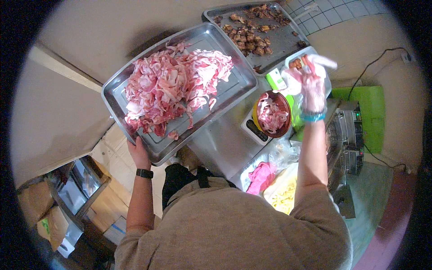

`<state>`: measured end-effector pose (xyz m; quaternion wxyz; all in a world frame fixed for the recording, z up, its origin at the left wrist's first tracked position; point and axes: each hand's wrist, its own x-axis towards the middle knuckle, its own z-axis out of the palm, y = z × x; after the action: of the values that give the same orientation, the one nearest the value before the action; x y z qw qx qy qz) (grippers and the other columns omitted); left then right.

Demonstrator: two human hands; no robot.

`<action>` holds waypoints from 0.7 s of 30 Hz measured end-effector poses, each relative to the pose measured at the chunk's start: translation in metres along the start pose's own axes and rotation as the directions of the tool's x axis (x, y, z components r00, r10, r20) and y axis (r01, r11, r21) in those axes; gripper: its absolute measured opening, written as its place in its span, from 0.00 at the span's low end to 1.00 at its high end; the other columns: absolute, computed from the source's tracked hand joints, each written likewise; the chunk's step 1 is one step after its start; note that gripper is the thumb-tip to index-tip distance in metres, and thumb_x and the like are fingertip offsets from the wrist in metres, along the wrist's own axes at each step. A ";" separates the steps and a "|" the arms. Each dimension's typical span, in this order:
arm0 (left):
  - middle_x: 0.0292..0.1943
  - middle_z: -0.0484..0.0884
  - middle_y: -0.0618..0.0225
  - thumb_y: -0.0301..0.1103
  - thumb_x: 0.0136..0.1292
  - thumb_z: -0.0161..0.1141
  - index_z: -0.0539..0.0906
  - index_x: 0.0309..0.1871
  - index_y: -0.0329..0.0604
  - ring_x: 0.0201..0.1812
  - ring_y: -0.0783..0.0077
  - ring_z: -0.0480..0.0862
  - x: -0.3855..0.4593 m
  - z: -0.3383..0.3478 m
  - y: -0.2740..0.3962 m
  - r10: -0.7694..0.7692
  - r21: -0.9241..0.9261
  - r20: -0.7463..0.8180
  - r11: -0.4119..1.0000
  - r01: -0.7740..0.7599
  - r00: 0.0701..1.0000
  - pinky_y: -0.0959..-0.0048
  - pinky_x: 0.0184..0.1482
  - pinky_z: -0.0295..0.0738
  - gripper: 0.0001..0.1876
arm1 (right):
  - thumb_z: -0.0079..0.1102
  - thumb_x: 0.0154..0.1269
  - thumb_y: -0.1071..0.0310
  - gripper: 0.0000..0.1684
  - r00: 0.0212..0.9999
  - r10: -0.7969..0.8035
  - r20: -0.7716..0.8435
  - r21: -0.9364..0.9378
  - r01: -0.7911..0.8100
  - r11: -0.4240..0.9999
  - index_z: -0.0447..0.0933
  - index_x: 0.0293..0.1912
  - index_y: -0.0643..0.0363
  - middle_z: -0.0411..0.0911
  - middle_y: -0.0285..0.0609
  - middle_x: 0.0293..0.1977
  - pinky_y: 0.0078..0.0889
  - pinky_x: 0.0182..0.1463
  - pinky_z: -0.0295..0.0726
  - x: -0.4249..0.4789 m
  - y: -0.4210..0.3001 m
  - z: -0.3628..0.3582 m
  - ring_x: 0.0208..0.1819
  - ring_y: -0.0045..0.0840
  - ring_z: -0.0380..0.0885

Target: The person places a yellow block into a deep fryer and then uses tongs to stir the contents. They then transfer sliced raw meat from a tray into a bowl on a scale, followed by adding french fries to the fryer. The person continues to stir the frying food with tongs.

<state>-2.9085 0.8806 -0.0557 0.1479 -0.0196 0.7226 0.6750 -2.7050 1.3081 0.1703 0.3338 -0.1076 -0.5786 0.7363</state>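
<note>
My left hand (139, 153) grips the near left rim of a large metal tray (233, 86), which is tilted in the view. Thin slices of raw pink-and-white meat (162, 89) are heaped in it. My right hand (312, 89) wears a clear plastic glove and is blurred over a light container (326, 82) at the right; I cannot tell whether it holds anything. Reddish-brown pieces (296, 63) show beside its fingers. Nearer to me, a brown-lined bowl (288, 108) with raw meat slices sits on a kitchen scale (249, 125).
A second metal tray (280, 42) holds browned chunks at the back. By the bowl stands a green-and-white carton (275, 79). A pink cloth (261, 176), plastic bags (285, 153) and a tub of yellow strips (285, 197) lie near my right arm. Appliances (349, 135) with cords stand right.
</note>
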 end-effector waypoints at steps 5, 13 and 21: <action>0.49 0.75 0.61 0.28 0.64 0.49 0.68 0.56 0.33 0.48 0.68 0.74 0.005 -0.003 -0.009 0.016 0.021 0.018 1.000 -0.016 1.000 0.70 0.53 0.66 0.18 | 0.64 0.55 0.58 0.34 0.956 0.075 -0.283 -0.017 -0.083 0.996 0.63 0.60 0.53 0.69 0.38 0.48 0.21 0.45 0.73 -0.077 0.008 -0.039 0.42 0.22 0.71; 0.46 0.75 0.64 0.29 0.64 0.50 0.69 0.55 0.34 0.45 0.71 0.74 0.014 -0.012 -0.024 -0.030 0.014 0.076 0.999 0.029 0.997 0.71 0.50 0.68 0.17 | 0.66 0.51 0.44 0.51 0.927 -0.239 -0.291 -0.737 -0.058 0.673 0.54 0.66 0.56 0.54 0.45 0.66 0.41 0.65 0.57 -0.132 0.008 -0.022 0.67 0.34 0.55; 0.41 0.76 0.69 0.31 0.65 0.50 0.71 0.50 0.37 0.40 0.75 0.74 0.011 -0.010 -0.017 -0.066 -0.023 0.056 0.997 0.067 0.996 0.74 0.45 0.69 0.12 | 0.55 0.62 0.56 0.33 0.935 -0.354 0.010 -0.953 0.117 0.281 0.63 0.61 0.65 0.59 0.53 0.64 0.37 0.68 0.49 -0.137 -0.024 0.002 0.67 0.40 0.54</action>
<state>-2.9168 0.8716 -0.0747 0.1899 -0.0270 0.7087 0.6789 -2.5938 1.2245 0.1623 0.3709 -0.2686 -0.8690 0.1876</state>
